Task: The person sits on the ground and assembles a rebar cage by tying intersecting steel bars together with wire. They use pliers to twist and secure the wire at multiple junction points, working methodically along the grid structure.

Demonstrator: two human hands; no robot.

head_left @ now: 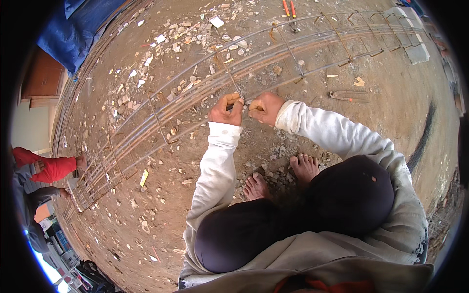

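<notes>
A long cage of steel reinforcing bars (279,85) with square stirrups (227,71) lies across the ground in front of me. My left hand (226,110) is closed at the near lower corner of one stirrup, thumb and fingertips pinched together. Just right of it, my right hand (266,107) is also closed in a pinch beside the near bar. Anything in either pinch is too small or hidden to make out. Pincers (348,96) lie on the soil to the right of my right hand.
Pliers with orange handles (290,13) lie beyond the cage. A pale block (416,49) is at its right end. At the far left, a person's hand (64,193) touches the cage's other end. Dark wires (424,139) lie right; rubble (183,36) covers the ground.
</notes>
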